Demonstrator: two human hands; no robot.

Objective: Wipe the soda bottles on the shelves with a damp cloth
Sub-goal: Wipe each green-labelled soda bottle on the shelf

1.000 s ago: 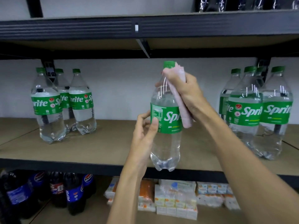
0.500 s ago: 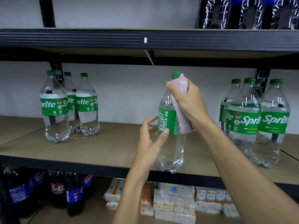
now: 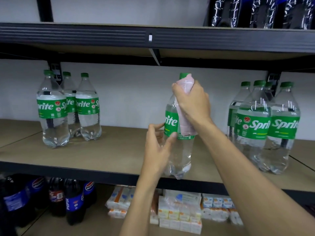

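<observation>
Head view. Wooden shelf (image 3: pixel 110 159) with a black front rail, against a white wall (image 3: pixel 136 92); an upper shelf (image 3: pixel 102 34) carried dark bottles (image 3: pixel 259 12) at top right. One Sprite bottle (image 3: pixel 182 150), upright with a green cap, was at the centre, at the shelf's front edge; its base overlapped the rail, and whether it rested on the board could not be told. The right hand (image 3: pixel 194 101) was closed round the bottle's neck and shoulder, gripping a pink cloth (image 3: pixel 185 123) against the plastic; the cloth hung down over the green label. The left hand (image 3: pixel 158 147) held the bottle lower down, fingers curled at its left side, thumb pressed on the label's lower edge. Three Sprite bottles (image 3: pixel 52 116) stood well apart at the left of the same shelf, and a cluster of four (image 3: pixel 265 126) near at the right. On the shelf below lay Pepsi bottles (image 3: pixel 73 201) at left and small white-and-orange boxes (image 3: pixel 180 212) at centre.
</observation>
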